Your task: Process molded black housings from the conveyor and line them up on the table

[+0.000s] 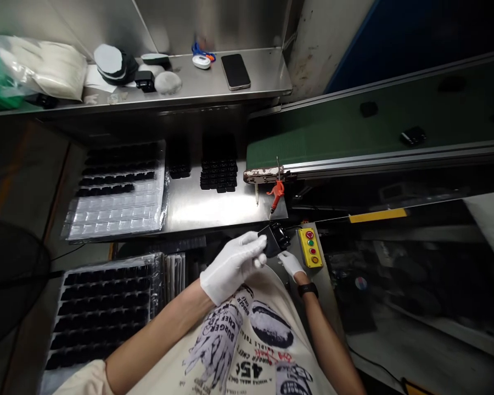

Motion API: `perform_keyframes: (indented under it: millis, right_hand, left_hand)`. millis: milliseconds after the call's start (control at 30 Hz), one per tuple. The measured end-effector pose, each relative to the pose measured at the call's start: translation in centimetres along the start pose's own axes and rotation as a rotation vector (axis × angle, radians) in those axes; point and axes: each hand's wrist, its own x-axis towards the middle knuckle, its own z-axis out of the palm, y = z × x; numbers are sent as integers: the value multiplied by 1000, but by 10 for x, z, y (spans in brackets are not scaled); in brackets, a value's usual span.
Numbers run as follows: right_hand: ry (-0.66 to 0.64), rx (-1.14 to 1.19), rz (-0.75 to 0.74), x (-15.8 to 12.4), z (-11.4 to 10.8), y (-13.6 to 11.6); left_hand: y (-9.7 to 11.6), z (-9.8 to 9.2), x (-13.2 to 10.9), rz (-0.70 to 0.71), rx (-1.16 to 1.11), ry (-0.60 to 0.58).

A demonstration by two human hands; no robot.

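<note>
Two white-gloved hands in shot. The left hand (230,267) has its fingers (251,244) clamped on one matte black boxy plastic device (276,240), and the right hand (291,263) pinches its underside. It's center frame, just past the front edge of the stainless steel desk (226,209), right beside one yellow three-button control box (310,248). Two clear trays of black parts (115,219) (111,265) sit left; bare steel lies just above the device.

A small, boxy black device (276,240) sits tilted between the gloved left hand (230,267), which grips its near left end, and the right hand (291,264), whose fingers meet its underside. Its surface detail is too dark to make out.
</note>
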Motion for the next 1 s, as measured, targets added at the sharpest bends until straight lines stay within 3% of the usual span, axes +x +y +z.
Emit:
perform_keyframes:
  millis: [67, 200, 300, 467, 567, 633, 767, 800, 867, 1000]
  right_hand:
    - [-26, 51, 78, 10, 8, 16]
    - [-23, 123, 133, 19, 15, 32]
    - [-16, 130, 161, 22, 18, 33]
    - [-30, 80, 154, 22, 12, 21]
    - [-12, 19, 97, 4, -14, -11]
    - [131, -43, -10, -23, -41, -50]
    - [782, -120, -426, -100, -89, -147]
    - [784, -175, -550, -117, -93, -168]
    - [641, -346, -732, -138, -89, -201]
    - [353, -629, -811, -136, -59, -218]
  left_hand:
    - [-1, -2, 0, 29, -37, -32]
    - [-6, -11, 1, 45, -223, -241]
    - [-7, -16, -1, 20, -278, -357]
    - [-9, -21, -6, -43, -374, -398]
    - [-9, -27, -1, 14, -310, -383]
    - [-5, -30, 4, 83, -114, -282]
    - [8, -28, 10, 204, 570, 181]
    - [9, -26, 10, 234, 745, 267]
    - [9, -20, 11, 290, 1002, 341]
    - [0, -6, 10, 370, 1167, 325]
